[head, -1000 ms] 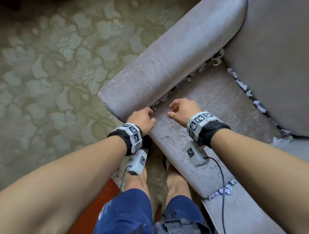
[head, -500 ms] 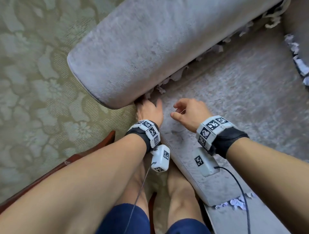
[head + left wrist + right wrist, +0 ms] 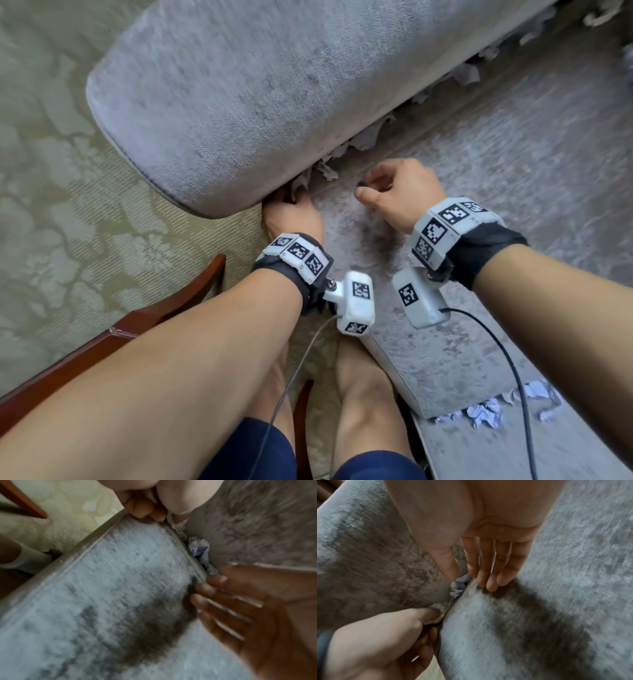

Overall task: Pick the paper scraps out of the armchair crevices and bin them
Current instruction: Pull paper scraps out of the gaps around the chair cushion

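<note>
Both hands at the front end of the armchair's arm crevice, the left one pinching a scrap.

The left hand (image 3: 294, 214) sits at the front corner where the rounded grey velvet armrest (image 3: 260, 89) meets the grey velvet seat cushion (image 3: 496, 164), its thumb and curled fingers pinching a crumpled pale paper scrap (image 3: 439, 609) wedged in the gap. The right hand (image 3: 399, 192) hovers just beside it over the cushion, fingers straight and close together, thumb apart, tips by a bluish-white crumpled scrap (image 3: 456, 588) in the same crevice. More torn grey scraps (image 3: 368, 137) line the crevice further back. Further pale scraps (image 3: 486, 413) lie below the cushion's front edge. The floor is green floral-patterned carpet (image 3: 68, 205).
</note>
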Motion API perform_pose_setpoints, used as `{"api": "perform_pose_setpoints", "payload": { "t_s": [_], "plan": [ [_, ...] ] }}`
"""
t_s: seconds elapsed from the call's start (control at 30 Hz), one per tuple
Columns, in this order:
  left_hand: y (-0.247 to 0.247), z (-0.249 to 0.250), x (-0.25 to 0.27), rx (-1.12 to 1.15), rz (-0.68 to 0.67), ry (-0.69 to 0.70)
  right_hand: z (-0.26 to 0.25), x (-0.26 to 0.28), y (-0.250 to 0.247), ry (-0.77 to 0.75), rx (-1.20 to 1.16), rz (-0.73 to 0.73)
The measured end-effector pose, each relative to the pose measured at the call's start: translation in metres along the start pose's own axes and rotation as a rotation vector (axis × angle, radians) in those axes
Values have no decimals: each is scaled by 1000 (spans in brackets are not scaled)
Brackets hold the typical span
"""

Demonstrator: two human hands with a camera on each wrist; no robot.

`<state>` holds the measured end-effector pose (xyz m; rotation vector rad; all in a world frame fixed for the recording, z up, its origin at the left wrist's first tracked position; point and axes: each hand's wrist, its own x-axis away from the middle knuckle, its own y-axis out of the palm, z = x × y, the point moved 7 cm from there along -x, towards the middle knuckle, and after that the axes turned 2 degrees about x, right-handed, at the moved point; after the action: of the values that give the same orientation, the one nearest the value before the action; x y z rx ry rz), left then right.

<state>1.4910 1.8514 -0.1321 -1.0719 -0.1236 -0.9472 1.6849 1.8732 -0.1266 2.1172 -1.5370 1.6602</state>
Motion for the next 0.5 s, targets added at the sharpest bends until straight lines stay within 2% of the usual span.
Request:
{"api": "perform_pose_setpoints", "payload": {
  "t_s": [0.17, 0.33, 0.5],
  "plan": [
    [-10, -3, 8, -87, -90, 60, -16, -10, -8, 1, 17, 35],
    [-19, -9, 10, -161, -222, 130, -36, -17, 5, -14, 14, 70],
    [-23, -19, 7, -159, -231, 172, -40, -19, 18, 72, -38, 209]
  ]
}}
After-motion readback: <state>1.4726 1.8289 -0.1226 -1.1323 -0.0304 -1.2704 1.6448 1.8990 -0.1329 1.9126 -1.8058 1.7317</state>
